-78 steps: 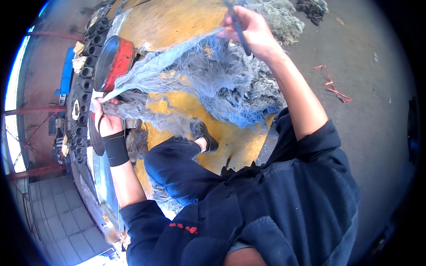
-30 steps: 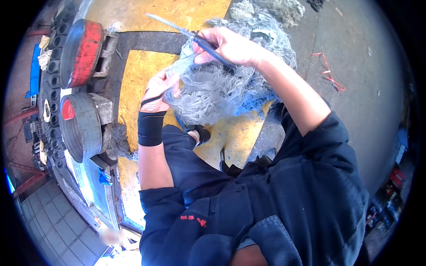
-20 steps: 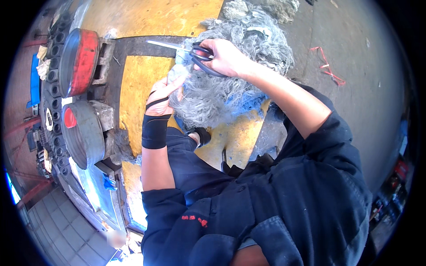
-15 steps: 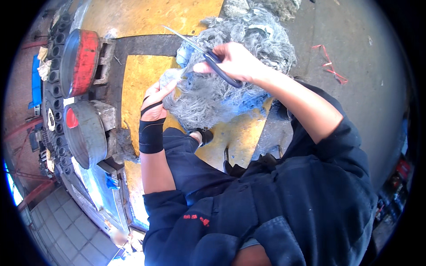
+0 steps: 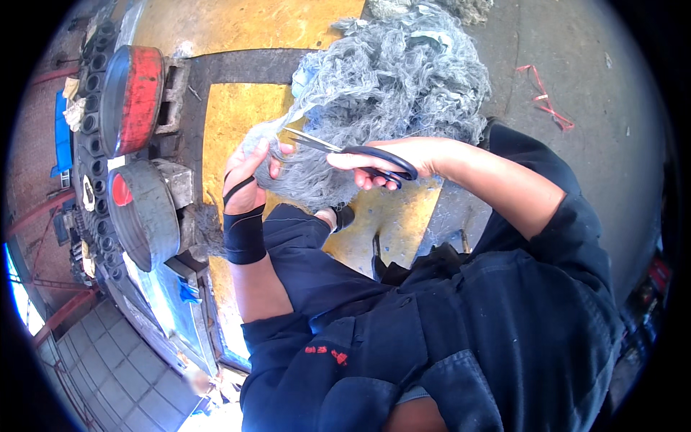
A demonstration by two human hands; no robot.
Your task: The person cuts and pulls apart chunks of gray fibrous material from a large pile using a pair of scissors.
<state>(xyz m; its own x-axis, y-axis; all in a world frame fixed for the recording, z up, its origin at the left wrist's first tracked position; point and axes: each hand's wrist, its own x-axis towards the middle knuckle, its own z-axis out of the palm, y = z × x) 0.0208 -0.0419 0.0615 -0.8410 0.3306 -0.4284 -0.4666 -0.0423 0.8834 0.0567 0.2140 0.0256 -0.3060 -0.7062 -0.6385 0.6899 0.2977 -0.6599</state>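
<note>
Yellow floor panels lie partly under tangled grey fibre; the left hand grips some, the right hand grips black-handled steel scissors.

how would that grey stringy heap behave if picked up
The grey heap would probably sag and flop, as its fine strands lie in loose waves. It may also trail and snag, since it looks tangled and some strands stretch to the left hand.

The right hand partly hides the scissors.
</note>
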